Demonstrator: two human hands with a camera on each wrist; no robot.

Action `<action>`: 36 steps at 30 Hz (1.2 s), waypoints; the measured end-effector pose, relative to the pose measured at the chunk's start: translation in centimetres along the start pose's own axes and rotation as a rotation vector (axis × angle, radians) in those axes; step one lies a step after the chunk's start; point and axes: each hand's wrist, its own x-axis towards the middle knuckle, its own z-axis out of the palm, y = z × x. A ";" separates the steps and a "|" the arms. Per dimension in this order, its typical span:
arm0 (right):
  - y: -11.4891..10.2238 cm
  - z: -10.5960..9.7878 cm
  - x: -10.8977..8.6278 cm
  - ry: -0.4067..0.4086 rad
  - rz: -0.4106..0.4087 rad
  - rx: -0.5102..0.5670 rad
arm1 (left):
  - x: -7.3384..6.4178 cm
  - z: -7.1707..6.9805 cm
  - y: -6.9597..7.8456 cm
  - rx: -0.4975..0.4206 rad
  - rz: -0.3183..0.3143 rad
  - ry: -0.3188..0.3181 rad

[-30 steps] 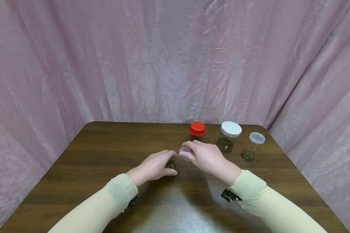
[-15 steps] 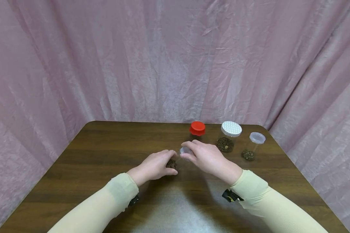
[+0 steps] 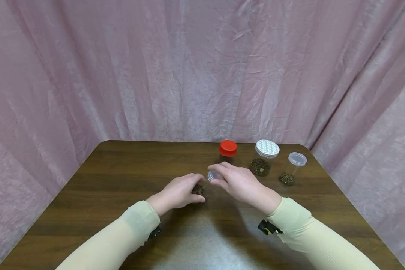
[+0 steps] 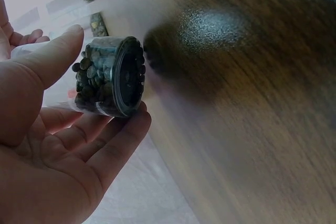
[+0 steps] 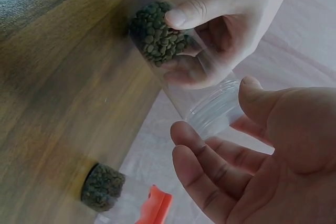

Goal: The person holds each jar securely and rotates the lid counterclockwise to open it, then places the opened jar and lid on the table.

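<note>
A clear jar, part filled with small brown-green pellets, is gripped around its body by my left hand. Thumb on one side and fingers on the other, that hand holds it low over the dark table; whether the base touches the wood I cannot tell. At the jar's mouth sits a clear ribbed lid. My right hand holds this lid between thumb and curled fingers. In the head view the fingers cover part of the lid, and the left hand hides much of the jar.
Behind my right hand stands a jar with a red lid. To its right are a wider jar with a white patterned lid and a slim jar with a clear lid, both holding pellets. Pink curtains hang beyond the wooden table.
My right hand's fingers have shifted slightly at the lid, and the right wrist has turned a little. The left hand and the jar stay in place.
</note>
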 end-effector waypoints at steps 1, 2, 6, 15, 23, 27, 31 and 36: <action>0.0 0.0 0.0 0.003 -0.005 0.000 | 0.0 0.0 0.0 -0.001 0.001 0.001; 0.0 0.0 0.0 0.005 -0.010 0.001 | 0.0 0.0 0.0 -0.002 0.001 0.001; 0.1 -0.1 -0.1 -0.002 -0.020 0.013 | -0.1 0.0 -0.1 -0.007 0.006 0.003; 0.2 0.1 -0.3 0.002 -0.044 0.034 | -0.1 0.1 -0.2 -0.009 0.006 0.005; 0.4 0.3 -0.5 0.007 -0.047 0.072 | 0.0 0.2 -0.3 -0.012 0.007 0.009; 0.2 0.3 -0.6 -0.001 0.010 0.099 | 0.0 0.1 -0.3 -0.012 0.001 0.008; -0.1 0.3 -0.3 0.001 0.081 0.072 | 0.0 0.1 -0.2 -0.008 -0.005 0.008; -0.2 0.3 0.0 0.004 0.104 0.009 | 0.0 0.0 -0.1 -0.007 0.003 0.009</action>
